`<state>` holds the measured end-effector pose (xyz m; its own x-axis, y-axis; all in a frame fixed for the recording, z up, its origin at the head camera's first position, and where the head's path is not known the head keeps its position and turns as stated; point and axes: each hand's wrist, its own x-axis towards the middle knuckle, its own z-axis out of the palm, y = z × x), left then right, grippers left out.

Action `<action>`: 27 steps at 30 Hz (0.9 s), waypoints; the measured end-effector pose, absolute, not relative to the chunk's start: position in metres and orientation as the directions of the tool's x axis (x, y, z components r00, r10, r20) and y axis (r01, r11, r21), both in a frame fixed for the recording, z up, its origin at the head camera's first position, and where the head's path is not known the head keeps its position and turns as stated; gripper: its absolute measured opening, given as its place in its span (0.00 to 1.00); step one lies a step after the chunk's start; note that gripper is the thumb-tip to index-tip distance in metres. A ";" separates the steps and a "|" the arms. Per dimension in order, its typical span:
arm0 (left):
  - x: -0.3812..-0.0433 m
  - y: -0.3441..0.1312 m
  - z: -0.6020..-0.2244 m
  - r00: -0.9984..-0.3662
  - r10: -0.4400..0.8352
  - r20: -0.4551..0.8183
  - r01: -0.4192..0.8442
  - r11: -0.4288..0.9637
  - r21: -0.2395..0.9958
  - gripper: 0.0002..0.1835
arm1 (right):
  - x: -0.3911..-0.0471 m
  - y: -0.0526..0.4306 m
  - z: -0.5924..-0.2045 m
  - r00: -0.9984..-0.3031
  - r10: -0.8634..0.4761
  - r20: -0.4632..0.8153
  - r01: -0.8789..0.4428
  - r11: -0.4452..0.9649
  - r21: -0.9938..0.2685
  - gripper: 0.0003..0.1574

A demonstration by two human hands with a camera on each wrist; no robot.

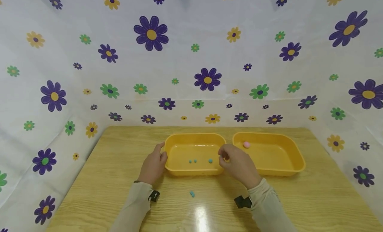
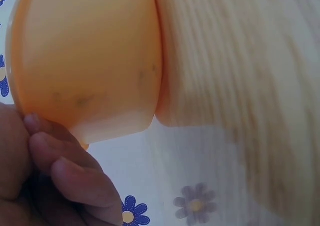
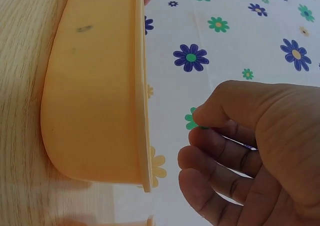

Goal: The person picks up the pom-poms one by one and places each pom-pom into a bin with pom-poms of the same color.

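Pale sleeves [image 1: 128,205] over a wooden table [image 1: 98,178]; left hand [image 1: 152,167] holding one end of the left yellow tray [image 1: 195,173], right hand [image 1: 239,163] narrowed to a fingertip pinch by the other, contents impossible to tell. Inside, three blue balls [image 1: 210,161]; in front, on the wood, a touching blue pair [image 1: 192,194]. Probably light, perhaps squashable, prone to rolling: best pinched gently across the middle. In the right tray [image 1: 275,159], a pink ball [image 1: 246,144].
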<state>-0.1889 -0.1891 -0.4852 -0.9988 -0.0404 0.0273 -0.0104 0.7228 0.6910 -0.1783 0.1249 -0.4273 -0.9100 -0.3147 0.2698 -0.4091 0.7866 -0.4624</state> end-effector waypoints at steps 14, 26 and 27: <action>-0.188 -0.193 -0.485 -0.999 -0.048 0.009 -0.028 0.720 0.693 0.27 | -0.182 0.127 -0.423 -0.872 -0.300 0.387 -0.467 0.747 -0.473 0.04; -0.192 -0.193 -0.487 -0.999 -0.047 0.015 -0.022 0.701 0.712 0.27 | -0.189 0.125 -0.431 -0.768 -0.347 0.538 -0.608 0.659 -0.442 0.08; -0.192 -0.192 -0.487 -0.999 -0.044 0.014 -0.021 0.699 0.715 0.27 | -0.190 0.124 -0.431 -0.765 -0.345 0.544 -0.611 0.653 -0.447 0.08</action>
